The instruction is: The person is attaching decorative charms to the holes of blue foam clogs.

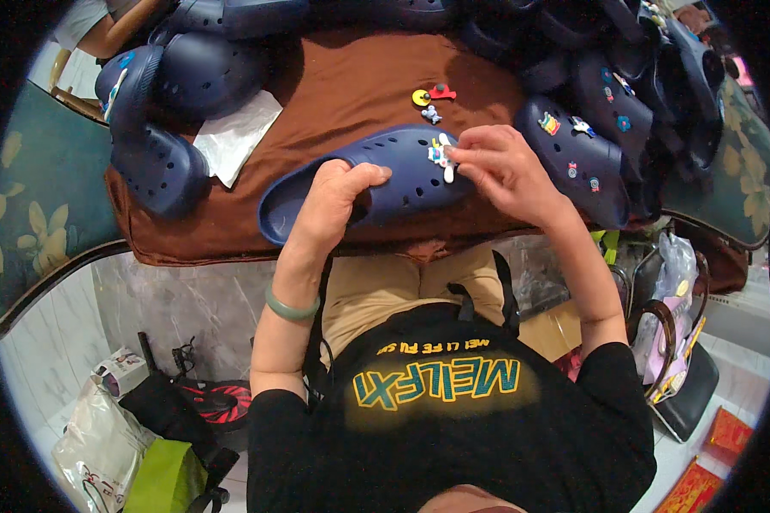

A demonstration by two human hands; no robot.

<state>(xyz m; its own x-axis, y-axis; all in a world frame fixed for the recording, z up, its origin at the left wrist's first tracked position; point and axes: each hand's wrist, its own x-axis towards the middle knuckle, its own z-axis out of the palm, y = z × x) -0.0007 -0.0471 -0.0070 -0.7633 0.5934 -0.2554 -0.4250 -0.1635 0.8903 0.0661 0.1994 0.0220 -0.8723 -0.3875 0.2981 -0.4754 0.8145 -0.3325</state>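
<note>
A navy blue clog [406,167] with round holes lies sideways on the brown cloth in front of me, its toe to the right. My left hand [338,192] grips it near the foot opening, thumb on the upper; the other fingers are mostly hidden. At the toe, my right hand [505,171] pinches a white shoe charm [441,159] with coloured spots, which sits against the holes. Just beyond the toe lie a yellow round charm [421,98], a red charm [442,91] and a small grey-blue charm [431,114].
Clogs decorated with charms [573,158] are heaped at the right, and more clogs [210,75] stand at the left beside a white sheet [238,137]. The brown cloth [351,77] covers the table. Bags [111,436] are on the floor; another person's arm [115,30] shows at far left.
</note>
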